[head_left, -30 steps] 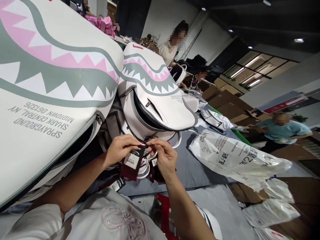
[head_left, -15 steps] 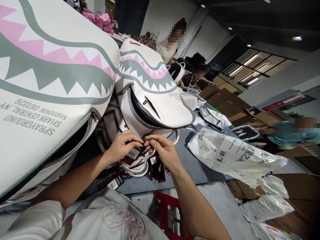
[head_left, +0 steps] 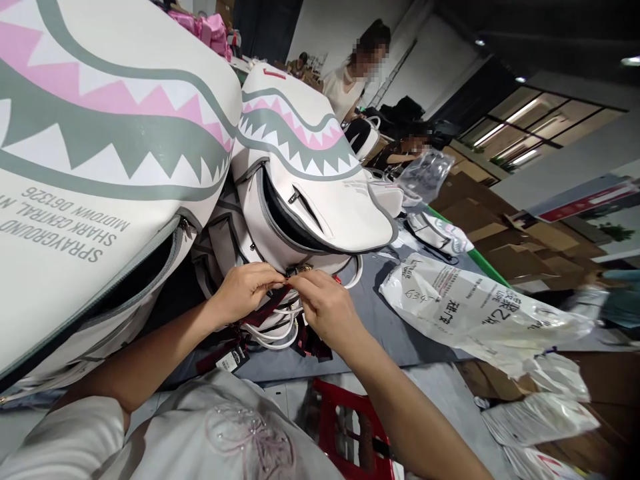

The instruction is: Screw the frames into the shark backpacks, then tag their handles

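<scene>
My left hand [head_left: 250,288] and my right hand [head_left: 324,303] meet fingertip to fingertip at the top end of a white backpack [head_left: 280,150] with a grey and pink shark-mouth print. Both hands are closed in a pinch; the small thing between the fingers is hidden. Just above the right fingers, a bit of gold-coloured metal [head_left: 306,268] shows. Below the hands hang a dark red strip [head_left: 265,312], white looped handles [head_left: 273,339] and a dark hang tag [head_left: 233,359] with a white label. The backpack's front pocket [head_left: 293,230] gapes.
A larger-looking, similar backpack [head_left: 115,140] fills the left side, its zipper partly undone. A printed plastic bag [head_left: 465,303] lies on the grey table [head_left: 400,347] at right. Below stands a red stool [head_left: 330,427]. Cardboard boxes [head_left: 480,213] and other people are beyond.
My right hand has turned over, its back now facing up, and its fingertips have closed against the left ones. The label dangling below my fingers is now covered. The view has shifted slightly.
</scene>
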`<action>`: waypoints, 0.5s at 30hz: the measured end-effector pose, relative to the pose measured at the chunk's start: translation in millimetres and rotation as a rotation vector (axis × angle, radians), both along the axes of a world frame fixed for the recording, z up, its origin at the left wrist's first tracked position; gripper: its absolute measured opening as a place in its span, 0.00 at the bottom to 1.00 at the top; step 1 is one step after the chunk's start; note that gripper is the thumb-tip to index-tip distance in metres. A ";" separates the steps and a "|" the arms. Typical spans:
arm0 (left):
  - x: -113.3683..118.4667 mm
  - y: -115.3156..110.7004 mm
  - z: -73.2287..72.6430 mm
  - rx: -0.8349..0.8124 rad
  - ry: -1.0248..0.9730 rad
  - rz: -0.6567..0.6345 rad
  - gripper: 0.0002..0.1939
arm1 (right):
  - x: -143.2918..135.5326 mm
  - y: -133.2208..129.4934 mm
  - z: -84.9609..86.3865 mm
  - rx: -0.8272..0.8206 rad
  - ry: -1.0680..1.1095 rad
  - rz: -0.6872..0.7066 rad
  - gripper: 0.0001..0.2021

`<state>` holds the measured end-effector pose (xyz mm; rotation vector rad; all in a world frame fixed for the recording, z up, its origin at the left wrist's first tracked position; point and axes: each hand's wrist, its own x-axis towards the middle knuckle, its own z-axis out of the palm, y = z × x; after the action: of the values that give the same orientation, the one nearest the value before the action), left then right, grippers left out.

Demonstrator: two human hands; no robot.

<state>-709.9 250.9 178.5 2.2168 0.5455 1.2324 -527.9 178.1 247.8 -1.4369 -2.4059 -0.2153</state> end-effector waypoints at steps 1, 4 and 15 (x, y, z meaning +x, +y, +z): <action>-0.1 -0.5 0.3 -0.003 0.010 0.005 0.11 | -0.3 -0.2 -0.6 0.007 -0.030 -0.005 0.16; -0.6 -1.9 1.2 -0.017 0.035 0.020 0.11 | -1.2 -0.6 -1.2 0.023 -0.118 -0.012 0.16; 0.6 -4.2 2.6 0.083 0.236 0.121 0.09 | -5.0 2.2 -0.5 0.110 -0.302 0.038 0.11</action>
<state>-709.3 246.7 181.1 2.4478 0.7428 1.0755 -532.9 180.3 247.3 -1.3928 -2.6062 -0.5849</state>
